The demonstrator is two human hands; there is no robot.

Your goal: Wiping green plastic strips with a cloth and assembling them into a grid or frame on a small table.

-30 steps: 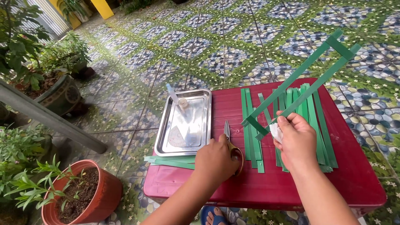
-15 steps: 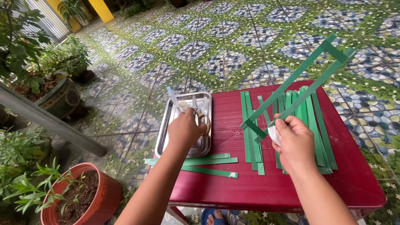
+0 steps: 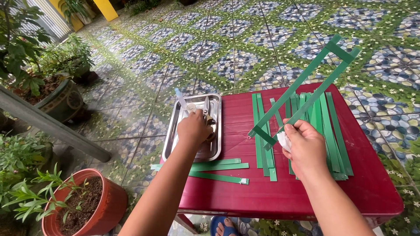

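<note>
My left hand [image 3: 194, 129] reaches into a shallow metal tray [image 3: 171, 142] at the left end of a red table [image 3: 262, 196]. Its fingers are curled at the handles of a pair of scissors [image 3: 206, 106] whose blades point away from me. My right hand [image 3: 306, 146] pinches the lower corner of a long frame of green paper strips [image 3: 313, 72], which slants up and to the right above the table. A small white scrap [image 3: 283, 140] is also in that hand. Several loose green strips [image 3: 332, 131] lie side by side beneath it.
A small tube [image 3: 180, 97] and a round cap [image 3: 191, 107] lie at the tray's far end. Three short green strips [image 3: 218, 167] sit near the table's front left. A terracotta plant pot [image 3: 105, 209] stands on the patterned tile floor [image 3: 245, 39] at left.
My left hand carried the scissors from the middle of the table left into the metal tray. The right hand and the green frame have held still.
</note>
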